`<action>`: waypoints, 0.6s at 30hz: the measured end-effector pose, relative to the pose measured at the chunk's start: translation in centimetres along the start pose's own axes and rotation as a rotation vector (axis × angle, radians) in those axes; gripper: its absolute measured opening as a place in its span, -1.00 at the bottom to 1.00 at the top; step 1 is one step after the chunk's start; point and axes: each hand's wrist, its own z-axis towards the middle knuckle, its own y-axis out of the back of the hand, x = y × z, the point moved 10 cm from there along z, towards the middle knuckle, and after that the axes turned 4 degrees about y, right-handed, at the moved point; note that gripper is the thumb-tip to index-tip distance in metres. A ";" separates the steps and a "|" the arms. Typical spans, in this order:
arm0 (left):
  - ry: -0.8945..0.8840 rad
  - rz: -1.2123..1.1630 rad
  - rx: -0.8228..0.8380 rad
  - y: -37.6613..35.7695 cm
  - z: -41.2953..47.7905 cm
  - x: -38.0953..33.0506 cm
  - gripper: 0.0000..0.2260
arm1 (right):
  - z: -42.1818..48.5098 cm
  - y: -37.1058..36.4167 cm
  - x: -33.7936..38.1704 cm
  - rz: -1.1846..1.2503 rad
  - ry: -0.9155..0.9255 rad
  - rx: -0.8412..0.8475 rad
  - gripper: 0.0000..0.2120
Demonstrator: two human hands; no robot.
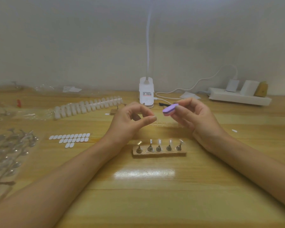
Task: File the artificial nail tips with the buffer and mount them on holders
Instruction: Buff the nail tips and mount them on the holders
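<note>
Purple buffer (pixel 170 109) sits pinched in the right hand's (pixel 194 116) curled fingers, raised beside the left hand (pixel 130 119). That hand's thumb and forefinger meet, perhaps on a clear tip too small to see. Holders (pixel 159 148) stand just below for mounting, and spare nail tips (pixel 89 106) lie rear-left.

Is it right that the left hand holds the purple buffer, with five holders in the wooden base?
No: the head view shows the right hand holding the buffer, not the left. Five holders do stand in the wooden base.
</note>
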 end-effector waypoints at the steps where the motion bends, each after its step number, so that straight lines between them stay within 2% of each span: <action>1: 0.001 -0.007 -0.005 0.1 0.0 0.0 -0.93 | 0.0 0.0 -0.2 -0.006 -0.021 0.015 -0.83; 4: -0.014 -0.002 0.001 0.0 0.0 -0.1 -0.92 | -0.6 -2.2 -1.2 -0.084 -0.053 0.191 -0.89; 8: -0.044 0.040 -0.001 0.0 -0.1 -0.4 -0.90 | -0.1 -0.5 -0.3 -0.032 -0.019 0.037 -0.84; 11: -0.063 0.063 0.003 -0.1 -0.1 -0.7 -0.92 | -0.6 -2.2 -0.9 -0.078 -0.041 0.184 -0.84; 15: -0.075 0.088 0.002 -0.1 -0.2 -1.0 -0.91 | 0.0 0.0 -0.1 -0.028 -0.001 -0.005 -0.83; 18: -0.089 0.088 0.000 -0.1 -0.3 -1.2 -0.91 | -0.5 -2.1 -1.0 -0.084 -0.048 0.182 -0.84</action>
